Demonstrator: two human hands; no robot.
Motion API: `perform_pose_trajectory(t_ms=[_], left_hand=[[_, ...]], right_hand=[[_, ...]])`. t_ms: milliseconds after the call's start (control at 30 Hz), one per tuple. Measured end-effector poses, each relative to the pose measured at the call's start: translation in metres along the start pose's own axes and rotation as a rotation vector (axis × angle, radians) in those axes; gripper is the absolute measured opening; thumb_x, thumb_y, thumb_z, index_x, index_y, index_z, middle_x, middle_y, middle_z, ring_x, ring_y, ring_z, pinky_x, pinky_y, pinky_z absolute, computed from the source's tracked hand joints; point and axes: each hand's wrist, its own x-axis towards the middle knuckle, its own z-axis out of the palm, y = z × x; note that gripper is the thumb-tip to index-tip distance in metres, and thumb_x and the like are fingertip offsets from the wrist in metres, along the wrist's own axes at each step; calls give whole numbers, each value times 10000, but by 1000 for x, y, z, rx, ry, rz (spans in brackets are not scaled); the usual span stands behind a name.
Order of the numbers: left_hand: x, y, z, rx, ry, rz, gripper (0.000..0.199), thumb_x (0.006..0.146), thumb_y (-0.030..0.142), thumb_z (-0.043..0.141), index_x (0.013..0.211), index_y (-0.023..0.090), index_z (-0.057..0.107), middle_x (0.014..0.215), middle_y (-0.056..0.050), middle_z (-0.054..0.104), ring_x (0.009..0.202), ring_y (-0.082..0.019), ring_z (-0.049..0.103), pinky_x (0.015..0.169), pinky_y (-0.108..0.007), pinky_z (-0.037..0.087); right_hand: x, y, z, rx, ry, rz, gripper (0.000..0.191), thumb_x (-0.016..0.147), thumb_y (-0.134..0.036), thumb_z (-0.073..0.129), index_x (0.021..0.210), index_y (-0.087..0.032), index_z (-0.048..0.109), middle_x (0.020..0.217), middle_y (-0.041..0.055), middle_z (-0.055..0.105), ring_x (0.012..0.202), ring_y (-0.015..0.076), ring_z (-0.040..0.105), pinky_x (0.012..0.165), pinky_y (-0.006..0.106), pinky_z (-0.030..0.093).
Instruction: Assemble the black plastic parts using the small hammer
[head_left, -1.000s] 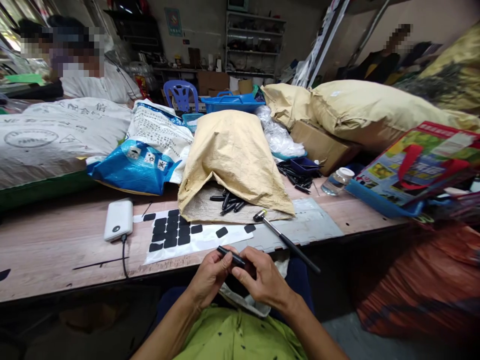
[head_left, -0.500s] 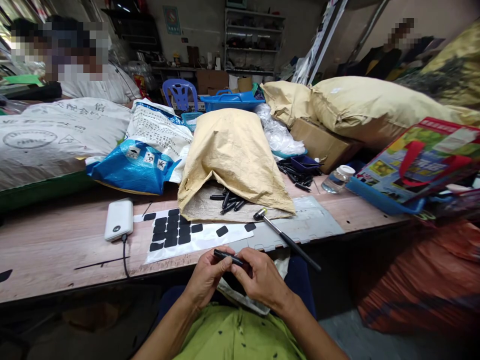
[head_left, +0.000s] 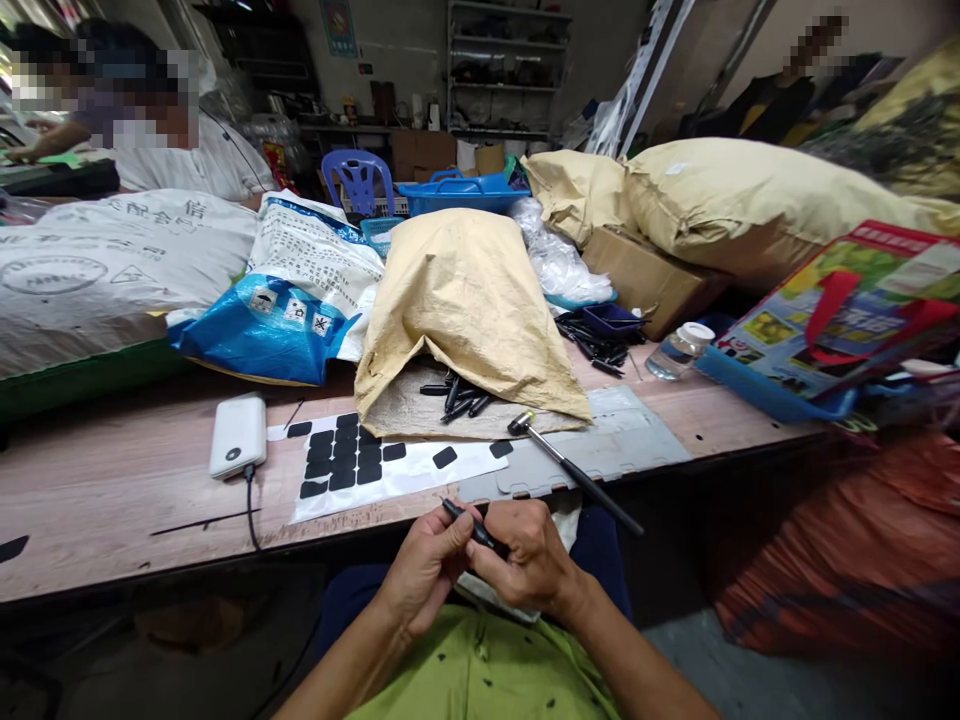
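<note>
Between my two hands, just off the table's front edge, is a slim black pen (head_left: 474,527) with a thin point at its upper-left end. My left hand (head_left: 427,555) pinches it near that pointed end, between thumb and fingers. The other end lies in the closed fingers of my right hand (head_left: 529,555), which hide part of it. Similar black pens (head_left: 461,395) spill from the mouth of a tan sack (head_left: 465,290) ahead. A small hammer (head_left: 574,473) lies right of them, its black handle jutting past the edge. On the left, a white sheet (head_left: 397,480) carries several rounded black stickers.
A white power bank (head_left: 238,435) with a cable sits at left. Blue-white (head_left: 277,320) and white sacks (head_left: 112,270) stand behind it. To the right are a heap of black pieces (head_left: 600,345), a clear jar (head_left: 679,352) and a blue tray (head_left: 780,390). Other people are at the back.
The pen has turned from nearly level to a steeper slant, and its thin point now shows. My right hand has curled more tightly round its lower end.
</note>
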Motion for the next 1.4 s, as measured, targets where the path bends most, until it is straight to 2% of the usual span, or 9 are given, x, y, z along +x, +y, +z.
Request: perform_pose_trajectory(t_ms=[167, 267, 433, 567, 767, 933, 1067, 1233, 1400], left_hand=[[-1, -6, 3, -7, 23, 38, 429, 603, 370, 958, 835, 124, 694, 720, 0, 617, 632, -88, 538, 606, -195, 409], [0, -6, 3, -19, 23, 38, 418, 613, 366, 953, 835, 119, 700, 742, -14, 638, 670, -105, 569, 628, -201, 428], [6, -2, -5, -48, 41, 36, 412, 627, 314, 954, 898, 116, 714, 812, -38, 684, 729, -116, 613, 716, -216, 478], [9, 0, -10, -48, 42, 39, 430, 630, 276, 954, 945, 120, 706, 848, -52, 704, 753, -127, 635, 721, -221, 493], [11, -2, -14, -32, 62, 64, 433, 647, 272, 944, 970, 124, 694, 866, -48, 707, 780, -132, 647, 722, -217, 501], [11, -2, -14, 2, 68, 85, 436, 631, 298, 952, 935, 136, 685, 854, -32, 699, 786, -123, 640, 736, -207, 501], [8, -3, -12, 24, 67, 44, 436, 634, 318, 948, 922, 145, 669, 810, -15, 677, 691, -105, 615, 700, -229, 509], [6, -8, -11, -8, 87, 13, 439, 631, 313, 950, 917, 137, 667, 753, 9, 629, 629, -78, 577, 685, -223, 499], [5, -1, 3, -32, 81, 61, 445, 585, 300, 971, 870, 138, 669, 764, 15, 629, 642, -72, 568, 640, -187, 467]], right_hand=[[2, 0, -3, -13, 7, -45, 366, 780, -278, 569, 561, -225, 280, 509, -38, 383, 484, 95, 309, 534, 294, 170], [2, 1, -5, -29, -21, -39, 328, 779, -274, 571, 568, -225, 325, 526, -33, 424, 493, 98, 327, 536, 288, 192], [-1, 3, -6, -12, -86, 103, 237, 868, -304, 597, 683, -208, 484, 643, -21, 536, 588, 108, 456, 582, 263, 273], [-4, 6, -2, 40, -62, 199, 279, 844, -350, 651, 692, -207, 467, 628, -43, 481, 578, 99, 414, 577, 251, 270], [-7, 8, 2, 68, -74, 222, 279, 833, -336, 654, 700, -213, 441, 637, -51, 452, 591, 101, 395, 580, 249, 268], [-8, 9, 3, 52, -89, 197, 276, 865, -339, 625, 708, -215, 434, 652, -43, 457, 603, 107, 396, 583, 253, 275], [-7, 11, 3, 38, -107, 137, 310, 927, -340, 549, 672, -214, 427, 641, -27, 470, 600, 113, 415, 589, 263, 282], [-7, 10, 2, 44, -134, 33, 229, 921, -301, 524, 711, -211, 504, 673, 12, 553, 628, 137, 486, 607, 280, 320], [-4, 3, 0, 83, -82, 49, 245, 934, -292, 507, 702, -216, 482, 649, 7, 532, 604, 134, 475, 589, 282, 308]])
